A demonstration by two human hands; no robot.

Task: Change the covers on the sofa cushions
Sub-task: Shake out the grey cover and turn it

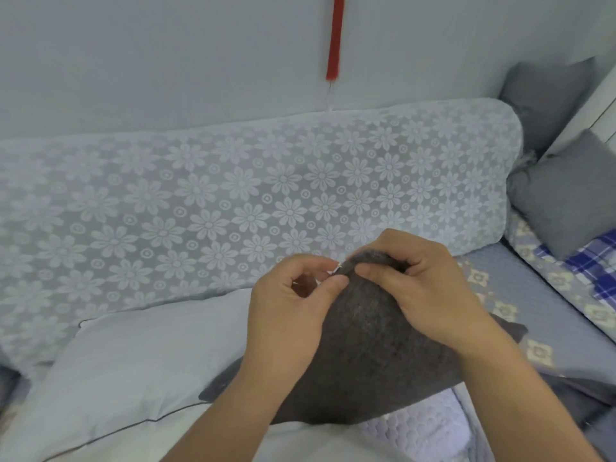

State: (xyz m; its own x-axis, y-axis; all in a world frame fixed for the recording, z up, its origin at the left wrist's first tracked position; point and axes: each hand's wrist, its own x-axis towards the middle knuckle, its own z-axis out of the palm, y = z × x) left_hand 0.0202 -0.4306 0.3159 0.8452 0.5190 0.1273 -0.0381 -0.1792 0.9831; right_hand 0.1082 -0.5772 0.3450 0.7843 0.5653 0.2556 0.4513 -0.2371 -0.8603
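Looking down from the head camera, we see both hands working at the top corner of a dark grey cushion [363, 355] that stands tilted on the sofa seat, its upper corner raised toward the backrest. Our right hand [430, 288] curls over that corner from the right, thumb in front and fingers wrapped behind, so it grips the grey fabric firmly. Our left hand [293, 308] sits just beside it on the left, thumb and forefinger pinched together at the very edge of the corner, where a small white bit shows between the fingertips; we cannot tell whether that is a zip pull or the inner stuffing. The two hands nearly touch, and the cushion's body spreads out below and between our forearms, reaching down toward the bottom of the view.

To the left of the cushion, partly under it, lies a pale blue-grey pillow [133, 371] with a dark piped edge. Behind everything runs the sofa backrest [233, 195], draped in a lace throw with a white flower pattern. At the right end, two more grey cushions [563, 191] lean in the corner, above a blue and white checked cloth [596, 261]. A red tassel [335, 38] hangs on the wall above the backrest.
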